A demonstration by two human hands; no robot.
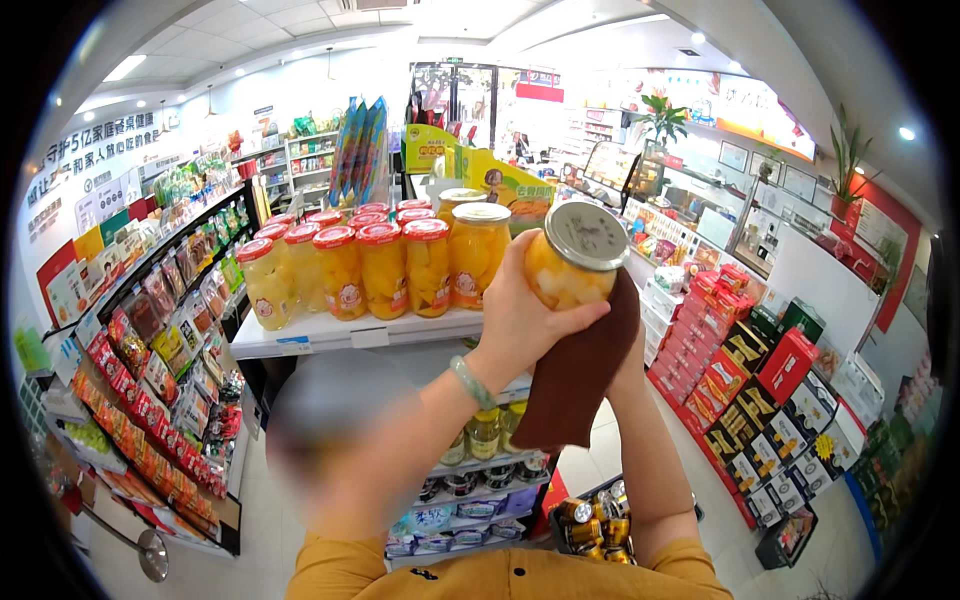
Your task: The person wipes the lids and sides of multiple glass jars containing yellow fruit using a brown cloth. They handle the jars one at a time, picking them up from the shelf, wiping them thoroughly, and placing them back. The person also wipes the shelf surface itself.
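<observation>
My left hand point(521, 319) grips a glass jar of pale yellow fruit pieces point(559, 281), tilted so its silver metal lid point(587, 235) faces up towards me. A dark brown cloth point(574, 382) hangs from the jar's right side. Behind that cloth is my right hand point(628, 364), mostly hidden, holding it against the jar. Just left of the held jar, several jars of yellow fruit with red lids point(382, 270) stand in rows on a white shelf top point(420, 327). A larger jar with a pale lid point(480, 247) is at the right end of the front row.
Below the top, lower shelves hold jars point(484, 435) and packets point(435, 519). A dark basket of gold cans point(600, 525) sits on the floor by my right arm. Racks of snack packets point(161, 322) line the left. Stacked red and black cartons point(720, 382) stand to the right.
</observation>
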